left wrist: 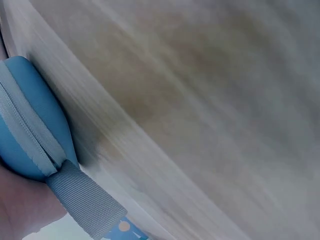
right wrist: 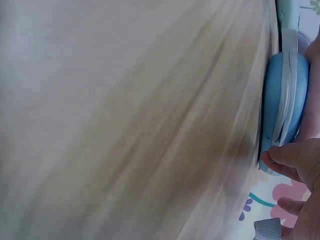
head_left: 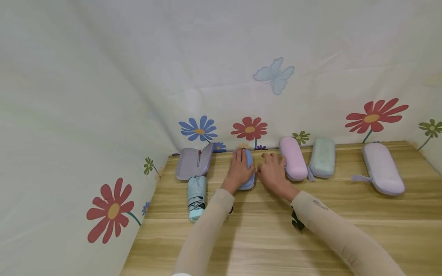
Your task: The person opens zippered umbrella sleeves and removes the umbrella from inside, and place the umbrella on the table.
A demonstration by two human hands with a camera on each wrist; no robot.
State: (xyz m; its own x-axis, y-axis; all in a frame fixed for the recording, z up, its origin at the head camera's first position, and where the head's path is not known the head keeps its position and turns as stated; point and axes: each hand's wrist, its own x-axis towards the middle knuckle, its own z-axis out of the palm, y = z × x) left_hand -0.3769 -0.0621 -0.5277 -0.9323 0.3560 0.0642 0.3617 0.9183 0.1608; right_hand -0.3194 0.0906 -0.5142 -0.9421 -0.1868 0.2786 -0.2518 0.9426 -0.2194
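- Head view: pressed the left hand (head_left: 239, 169), fingers straight, on the blue case (head_left: 248, 183) near the back edge of the bench (head_left: 259, 237).
- Right wrist view: pinched the blue case's zip end (right wrist: 280, 134) with the right hand (right wrist: 304, 172), thumb and finger together.
- Saw the pink case (head_left: 293, 159) just beside the right hand.

From the head, looks forward and down at the table (head_left: 272, 237) and flowered backdrop (head_left: 224, 53), from well back. From each wrist, looks close across the table, tilted. In all three, catches the blue case (left wrist: 42, 107).
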